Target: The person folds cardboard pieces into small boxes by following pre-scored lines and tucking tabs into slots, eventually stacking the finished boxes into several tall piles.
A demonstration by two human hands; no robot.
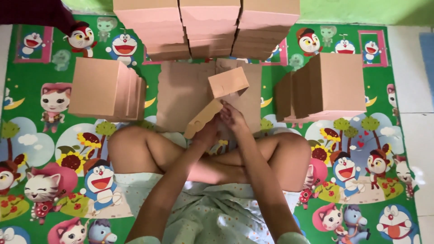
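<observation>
Spread across the floor, a green play mat (375, 149) printed with cartoon characters, its left, right and lower parts cut off by the frame. Along the top edge, a row of stacked pink-brown cardboard boxes (205, 27), tops cut off, count hard to make out. To the left, a leaning pile of flat folded cardboard pieces (106, 90); to the right, a similar upright pile (327, 86), single sheets in each too close together to tell apart. Between the two piles, flat brown cardboard sheets (181, 95) lying on the mat, lower edge hidden behind hands and knees. Crossed bare legs (149, 151) in the middle, lap covered by pale patterned cloth. Both forearms reaching forward, meeting just past the knees. Held up over the flat sheets, a small half-folded cardboard box (217, 101), one flap raised, one long side angled down to the left. Left hand (205, 133) gripping the lower left side of it, fingers mostly hidden behind the card. Right hand (233, 117) pinching the middle fold, fingertips pressed to the card.
</observation>
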